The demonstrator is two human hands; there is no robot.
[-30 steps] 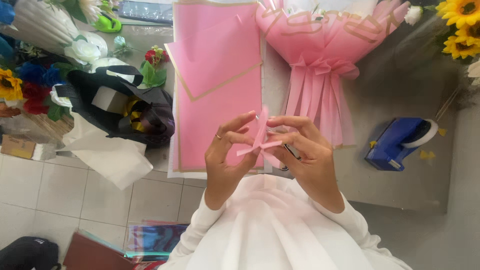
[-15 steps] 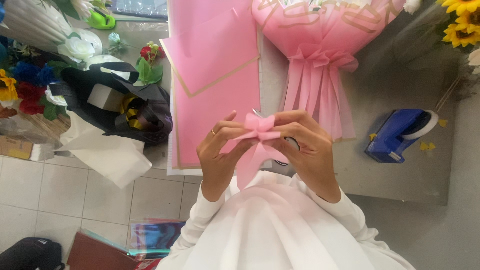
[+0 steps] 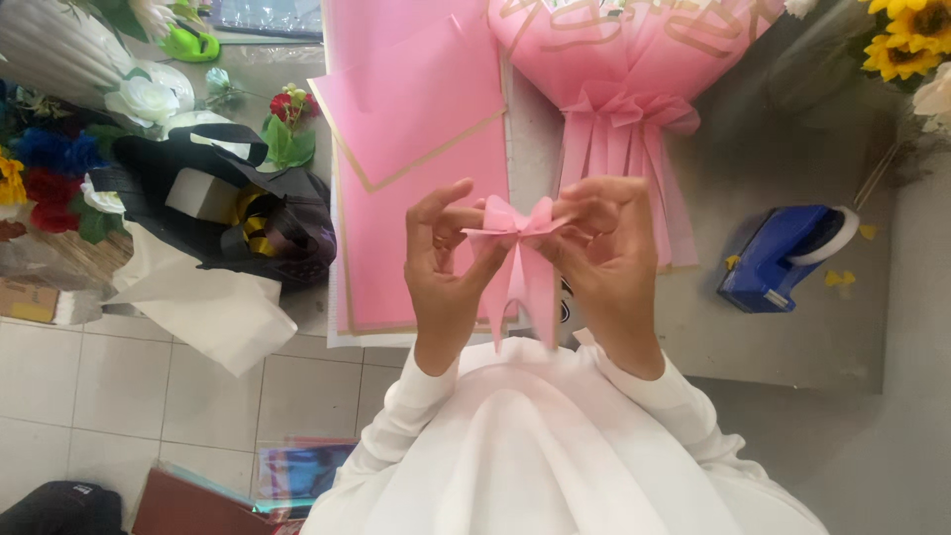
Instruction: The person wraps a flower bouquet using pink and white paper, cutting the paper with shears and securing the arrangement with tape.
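Two hands pinch one small pink ribbon bow (image 3: 515, 220) in the air above the table's near edge.

The bow, with two loops on top and two tails hanging down, is held between the person's chest and the flat pink wrapping sheets with gold borders (image 3: 416, 129). The left hand (image 3: 446, 263) grips the left loop between thumb and fingertips, and the right hand (image 3: 604, 253) is closed the same way on the right loop, seemingly so the knot stays tight and the loops spread evenly. Beyond it lies a pink paper-wrapped bouquet (image 3: 619, 109), tied at the waist. A blue tape dispenser (image 3: 783, 256) sits to the right on the grey table (image 3: 792, 337), within easy reach.
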